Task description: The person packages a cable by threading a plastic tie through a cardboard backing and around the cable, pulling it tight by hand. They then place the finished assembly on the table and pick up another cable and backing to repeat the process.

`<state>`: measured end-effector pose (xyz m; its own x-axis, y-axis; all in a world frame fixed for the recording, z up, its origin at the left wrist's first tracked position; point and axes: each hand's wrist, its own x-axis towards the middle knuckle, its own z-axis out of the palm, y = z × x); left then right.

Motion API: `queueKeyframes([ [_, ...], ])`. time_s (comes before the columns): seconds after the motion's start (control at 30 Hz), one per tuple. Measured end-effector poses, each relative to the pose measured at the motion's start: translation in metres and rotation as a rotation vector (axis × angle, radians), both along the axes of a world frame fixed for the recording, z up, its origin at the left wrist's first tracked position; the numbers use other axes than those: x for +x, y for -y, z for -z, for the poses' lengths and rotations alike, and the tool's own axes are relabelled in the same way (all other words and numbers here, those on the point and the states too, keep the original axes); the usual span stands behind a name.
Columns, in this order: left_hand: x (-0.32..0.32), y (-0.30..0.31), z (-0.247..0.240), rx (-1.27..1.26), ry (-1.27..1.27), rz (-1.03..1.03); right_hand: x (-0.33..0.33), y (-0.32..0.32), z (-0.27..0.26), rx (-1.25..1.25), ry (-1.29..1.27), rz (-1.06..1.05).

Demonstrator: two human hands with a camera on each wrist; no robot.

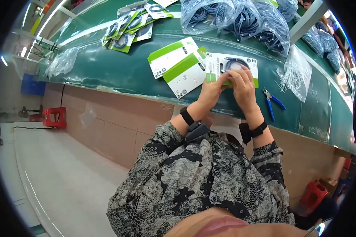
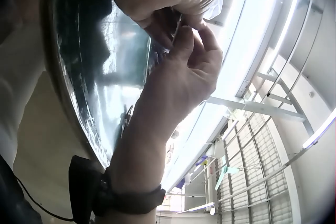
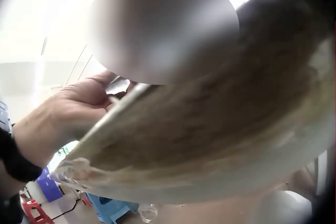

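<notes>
A white and green packaging card bears a coiled dark blue cable and lies near the table's front edge. My left hand grips the card's lower left corner. With curled fingers, my right hand pinches at the cable coil on the card's face, hiding its lower part. The left wrist view shows the right hand with thumb and fingers drawn together. In the right wrist view the left hand appears beyond the table edge.
Two more cards lie to the left, and a pile of carded cables farther back. Blue-handled cutters rest on the right. Behind are bags of cables; a bag of white ties sits on the right. A red stool stands on the floor.
</notes>
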<state>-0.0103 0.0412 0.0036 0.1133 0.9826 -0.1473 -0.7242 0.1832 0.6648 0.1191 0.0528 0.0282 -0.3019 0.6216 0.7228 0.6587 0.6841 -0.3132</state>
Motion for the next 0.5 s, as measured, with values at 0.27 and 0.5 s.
queueKeyframes([
  [0.27, -0.001, -0.017, 0.048, 1.003, -1.546, -0.46, 0.013, -0.001, 0.024, -0.099, -0.135, -0.005],
  [0.5, 0.006, -0.019, 0.006, -0.086, -0.542, 0.16, 0.017, -0.005, 0.026, -0.142, -0.374, -0.037],
])
